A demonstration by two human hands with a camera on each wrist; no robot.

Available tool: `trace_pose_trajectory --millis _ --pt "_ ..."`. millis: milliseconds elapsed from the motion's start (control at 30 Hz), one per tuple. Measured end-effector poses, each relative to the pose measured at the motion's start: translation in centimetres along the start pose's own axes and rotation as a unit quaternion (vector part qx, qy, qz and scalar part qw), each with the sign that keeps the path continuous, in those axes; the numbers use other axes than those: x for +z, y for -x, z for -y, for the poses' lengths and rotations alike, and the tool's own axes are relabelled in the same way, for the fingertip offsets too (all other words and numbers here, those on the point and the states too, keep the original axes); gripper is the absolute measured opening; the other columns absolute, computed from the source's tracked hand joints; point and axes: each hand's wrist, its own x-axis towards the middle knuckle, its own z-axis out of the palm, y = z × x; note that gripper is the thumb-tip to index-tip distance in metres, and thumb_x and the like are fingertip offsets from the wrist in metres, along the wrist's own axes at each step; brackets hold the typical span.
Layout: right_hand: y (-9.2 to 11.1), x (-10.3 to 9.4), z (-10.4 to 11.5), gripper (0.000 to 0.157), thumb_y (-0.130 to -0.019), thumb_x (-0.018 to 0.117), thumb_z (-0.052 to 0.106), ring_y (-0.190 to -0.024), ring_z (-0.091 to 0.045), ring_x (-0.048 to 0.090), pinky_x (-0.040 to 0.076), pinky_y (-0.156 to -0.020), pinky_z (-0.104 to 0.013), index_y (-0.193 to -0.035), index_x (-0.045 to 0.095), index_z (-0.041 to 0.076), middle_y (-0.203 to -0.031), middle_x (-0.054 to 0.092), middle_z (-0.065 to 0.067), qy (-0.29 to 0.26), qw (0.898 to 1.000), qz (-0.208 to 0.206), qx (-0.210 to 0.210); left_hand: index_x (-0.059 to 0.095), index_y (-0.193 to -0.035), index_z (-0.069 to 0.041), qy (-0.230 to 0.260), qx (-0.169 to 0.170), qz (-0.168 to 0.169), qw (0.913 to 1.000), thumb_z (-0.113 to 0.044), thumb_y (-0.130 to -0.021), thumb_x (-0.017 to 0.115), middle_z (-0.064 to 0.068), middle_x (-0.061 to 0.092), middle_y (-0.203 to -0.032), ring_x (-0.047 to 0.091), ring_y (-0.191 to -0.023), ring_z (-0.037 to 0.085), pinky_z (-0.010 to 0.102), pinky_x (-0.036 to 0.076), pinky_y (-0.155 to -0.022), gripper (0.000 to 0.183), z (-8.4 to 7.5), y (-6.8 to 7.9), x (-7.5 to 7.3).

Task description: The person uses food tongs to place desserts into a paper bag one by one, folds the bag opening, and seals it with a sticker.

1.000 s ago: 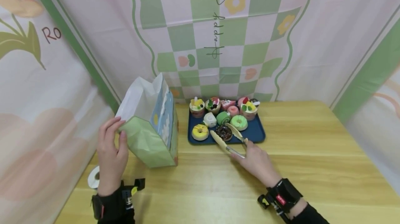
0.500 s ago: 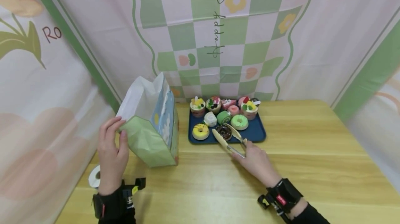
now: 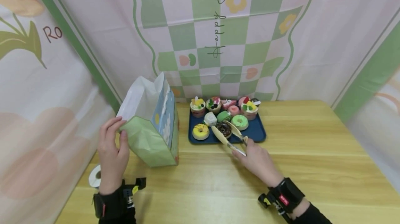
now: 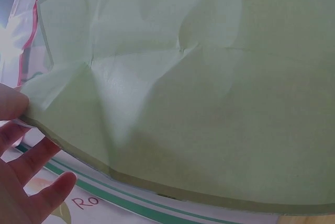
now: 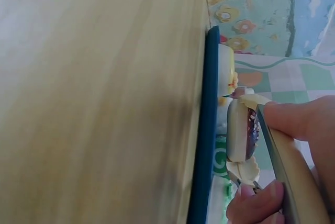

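Left hand: at the table's left side, the left hand (image 3: 113, 151) pinches the top rim of the paper bag (image 3: 149, 144), thumb on one side of the paper and fingers on the other.
Right hand: in front of the tray's near edge, the right hand (image 3: 258, 161) grips the tongs (image 3: 222, 138), fingers and thumb bent around the two arms.
Tongs: the pale tips sit on either side of the chocolate donut, pointing toward the tray's far edge.
Chocolate donut: the chocolate donut (image 5: 238, 132) is between the tongs' tips, over the near part of the tray; in the right wrist view its pale base shows just above the rim, with a gap below.
Paper bag: upright near the table's far left corner, mouth open, with a green side and a blue printed panel facing the tray.
Tray: the blue tray (image 3: 257, 135) lies along the far edge of the table (image 3: 300, 168), just beside the bag.
Tray's near left corner: yellow donut (image 3: 197, 134).
Tray's middle: white cake (image 3: 210, 118), green roll cake (image 3: 223, 116), mint-green donut (image 3: 235, 123).
Tray's far edge: two dessert cups (image 3: 197, 109), a pink cake slice (image 3: 228, 104); at the far right corner, another fruit-topped cup (image 3: 249, 113).
Table's left edge: white roll (image 3: 92, 177), partly hidden behind the left forearm.
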Motion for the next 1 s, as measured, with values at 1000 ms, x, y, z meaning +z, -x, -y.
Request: trace_pose_trajectory --millis 1000 --pt "-0.3 -5.6 2.3 0.087 -0.085 0.047 0.077 -0.059 -0.016 0.052 0.039 -0.047 -0.029 -0.122 0.052 -0.002 -0.079 0.061 -0.005 -0.019 0.999 -0.014 -0.044 0.064 -0.119 0.003 0.0 0.002 0.0 1.0 0.001 -0.095 0.055 0.02 0.058 -0.13 0.055 -0.117 0.037 0.013 0.036 -0.106 0.026 -0.2 -0.1 0.0"
